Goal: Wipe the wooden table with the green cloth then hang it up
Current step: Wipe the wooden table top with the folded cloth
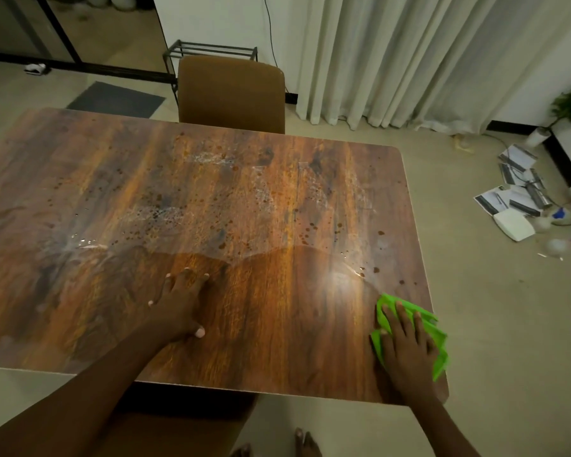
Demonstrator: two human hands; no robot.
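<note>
**A:** Where was your right hand (409,344) at that moment?

**B:** You had it at the lower right of the frame, palm down on the green cloth (434,338), fingers stretched out flat and a little apart. You weren't gripping it; you were pressing it onto the wooden table (277,199). The cloth lay bunched at the table's right-hand corner nearest you, with one edge hanging just past the table's side.

**A:** And the left hand (182,305)?

**B:** You had that one near the lower middle of the frame, flat on the bare wood with the fingers spread wide and the thumb out to the side. It held nothing.

**A:** What did the tabletop look like?

**B:** The strip near your hands was smooth and glossy, with a bright glare spot just above the cloth. Toward the centre and top of the frame you could see dark brown droplets and pale wet smears scattered across the surface.

**A:** Anything around the table?

**B:** You had a brown chair (231,94) tucked in at the far edge, top centre, and white curtains (409,61) at upper right. Papers (515,189) lay scattered on the floor at the right edge, and a dark mat (116,100) at upper left.
</note>
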